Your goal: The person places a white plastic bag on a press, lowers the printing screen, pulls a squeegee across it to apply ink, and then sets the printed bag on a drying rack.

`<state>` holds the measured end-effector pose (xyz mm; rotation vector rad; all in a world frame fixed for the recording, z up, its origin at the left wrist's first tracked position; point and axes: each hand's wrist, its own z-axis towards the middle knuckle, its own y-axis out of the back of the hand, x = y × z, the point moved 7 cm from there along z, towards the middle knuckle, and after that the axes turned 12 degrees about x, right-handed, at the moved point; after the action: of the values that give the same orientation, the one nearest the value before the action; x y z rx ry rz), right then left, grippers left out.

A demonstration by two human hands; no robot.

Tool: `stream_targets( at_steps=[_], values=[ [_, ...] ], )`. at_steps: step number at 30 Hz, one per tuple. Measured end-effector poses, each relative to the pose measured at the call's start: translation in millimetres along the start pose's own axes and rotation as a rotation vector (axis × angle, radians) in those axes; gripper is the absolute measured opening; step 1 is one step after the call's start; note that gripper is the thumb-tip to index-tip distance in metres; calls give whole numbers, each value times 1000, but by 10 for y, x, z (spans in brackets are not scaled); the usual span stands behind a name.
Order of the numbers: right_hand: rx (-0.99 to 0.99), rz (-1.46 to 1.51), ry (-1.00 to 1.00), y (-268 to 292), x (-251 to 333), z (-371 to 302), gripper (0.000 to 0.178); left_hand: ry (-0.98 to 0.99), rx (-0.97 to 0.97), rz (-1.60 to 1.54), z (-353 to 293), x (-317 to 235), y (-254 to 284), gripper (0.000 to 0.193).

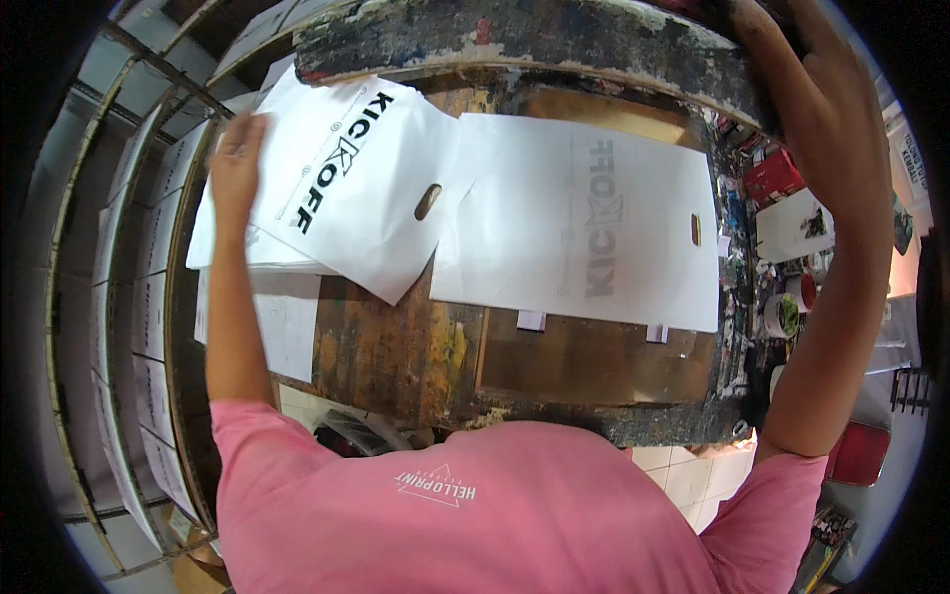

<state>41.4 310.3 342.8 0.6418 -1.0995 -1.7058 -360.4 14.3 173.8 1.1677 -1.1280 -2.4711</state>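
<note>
A white die-cut handle bag [381,198] with bold black lettering slants across the left of the work table, its near corner overhanging the wood. My left hand [240,148] is closed on its left edge. Under that bag lies a stack of white bags [223,238]. Flat on the board to the right is a second white bag [515,208], with faint grey lettering and a handle slot at its right end. Raised at the far side is a paint-stained screen frame [544,45]. My right hand [792,54] grips its right end, the fingertips partly lost in shadow.
Metal racks with white printed sheets [148,327] stand along the left. Two small pale tabs [531,321] stick out below the flat bag on the stained wooden table [396,342]. At the right are ink tubs [782,315], a red container [774,178] and a red stool [859,453].
</note>
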Motion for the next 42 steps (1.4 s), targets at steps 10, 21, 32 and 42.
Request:
stream_targets(
  at_steps=[10, 21, 32, 42],
  values=[
    [205, -17, 205, -546, 269, -1021, 52, 37, 588, -1827, -2151, -1984, -677, 91],
    [401, 217, 237, -2818, -535, -902, 32, 1013, 424, -1560, -3661, -850, -1954, 100],
    [228, -3, 158, -3973, -1129, 376, 35, 1119, 355, -1357, -3702, -808, -1953, 107],
    [355, 70, 194, -3215, -311, -1188, 36, 1091, 383, -1427, -3662, -814, -1961, 107]
  ],
)
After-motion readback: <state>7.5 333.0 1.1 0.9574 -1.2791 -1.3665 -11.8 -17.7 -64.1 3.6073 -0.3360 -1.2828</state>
